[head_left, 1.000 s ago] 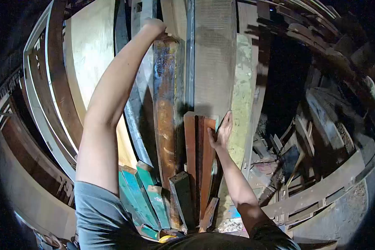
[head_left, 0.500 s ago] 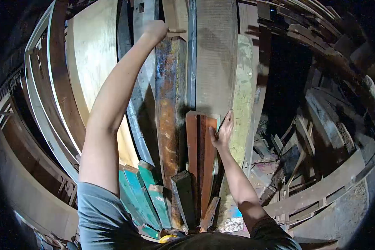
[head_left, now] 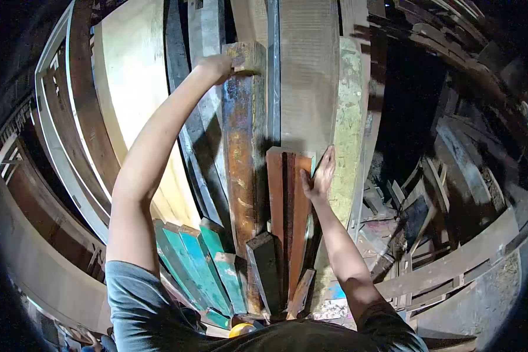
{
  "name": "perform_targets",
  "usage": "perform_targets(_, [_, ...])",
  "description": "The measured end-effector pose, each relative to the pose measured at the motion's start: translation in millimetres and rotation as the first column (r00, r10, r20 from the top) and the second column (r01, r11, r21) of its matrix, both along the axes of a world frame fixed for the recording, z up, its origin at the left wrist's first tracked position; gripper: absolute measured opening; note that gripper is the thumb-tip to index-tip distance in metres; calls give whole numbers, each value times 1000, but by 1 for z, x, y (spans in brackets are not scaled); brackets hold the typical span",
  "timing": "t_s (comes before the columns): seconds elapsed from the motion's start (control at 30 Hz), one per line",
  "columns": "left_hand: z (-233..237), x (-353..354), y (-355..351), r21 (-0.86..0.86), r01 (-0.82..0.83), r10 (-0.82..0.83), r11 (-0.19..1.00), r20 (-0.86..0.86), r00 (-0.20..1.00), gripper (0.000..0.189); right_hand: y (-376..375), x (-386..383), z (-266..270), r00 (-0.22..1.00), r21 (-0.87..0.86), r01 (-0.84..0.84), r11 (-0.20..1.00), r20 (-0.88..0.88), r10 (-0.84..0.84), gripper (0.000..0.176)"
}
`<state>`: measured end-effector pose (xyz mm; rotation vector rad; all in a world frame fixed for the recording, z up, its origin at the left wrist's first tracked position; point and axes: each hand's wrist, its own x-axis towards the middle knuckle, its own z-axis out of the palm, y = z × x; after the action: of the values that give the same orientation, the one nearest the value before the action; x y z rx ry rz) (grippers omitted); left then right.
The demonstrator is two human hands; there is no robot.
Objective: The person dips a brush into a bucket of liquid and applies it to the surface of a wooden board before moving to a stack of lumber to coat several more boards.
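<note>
My left hand (head_left: pixel 219 67) is closed at the left edge of a short, worn wooden block (head_left: pixel 247 57), its fingertips mostly hidden. The block is at the top end of an upright beam (head_left: pixel 239 158) with blue and rust-brown stains. Lower and to the right, my right hand (head_left: pixel 321 178) has its fingers extended and thumb apart, beside the top of a reddish-brown board (head_left: pixel 301 202). Pale yellow-green wood (head_left: pixel 348 111) stands behind this hand. Several short green boards (head_left: pixel 200 267) lean near my body, left of a dark post (head_left: pixel 262 267).
A pale wide panel (head_left: pixel 132 76) and a white-edged frame (head_left: pixel 48 132) stand at the left. Behind the hands rises a wide grey-brown board (head_left: pixel 308 76). Broken wood (head_left: pixel 463 152) is heaped at the right, above a long curved plank (head_left: pixel 452 264).
My left hand has come slightly down, and more of the block's face now shows beside it. My right hand has shifted slightly up and right. The view has moved a little.
</note>
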<state>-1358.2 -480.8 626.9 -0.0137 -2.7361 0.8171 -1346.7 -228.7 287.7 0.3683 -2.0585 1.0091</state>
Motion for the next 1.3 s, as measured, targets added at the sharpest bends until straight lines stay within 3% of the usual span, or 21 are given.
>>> perform_targets(0.03, [0,-2,-3,-46,-7,12,999,103,995,16,1,0,-1,1000,-2,-6,1000,-19,6,97])
perform_targets(0.07, [-6,-1,-9,30,44,-44,999,26,999,18,1,0,-2,999,-5,-12,1000,-38,12,98])
perform_targets(0.17, [11,14,-4,80,-200,178,977,224,958,21,1,-4,-4,998,-9,-10,1000,-55,10,97])
perform_targets(0.23, [18,16,-9,98,-180,163,979,162,973,14,1,-3,-1,994,13,9,1000,-110,-7,98])
perform_targets(0.3, [18,17,-12,14,-122,123,992,-94,988,16,2,1,1,997,2,-4,1000,-73,4,99])
perform_targets(0.4, [28,13,-12,25,-143,144,989,-80,986,20,0,2,2,999,18,29,999,17,-29,98])
perform_targets(0.5, [30,2,-10,138,-174,201,975,-221,954,26,0,0,-1,1000,-17,-3,1000,-12,3,100])
perform_targets(0.77, [35,-6,-19,41,-135,141,990,-299,944,21,-1,-4,-4,999,11,17,1000,-38,-17,101])
perform_targets(0.9, [29,12,-12,70,-144,158,987,-320,934,23,1,0,-1,1000,5,-3,1000,24,3,100])
perform_targets(1.07, [20,-4,-29,215,-41,147,976,-507,849,24,-1,-8,-9,997,18,47,999,-69,-46,99])
perform_targets(1.3, [16,-2,-19,210,-108,192,972,-434,880,24,-1,-9,-8,989,7,50,999,-140,-48,102])
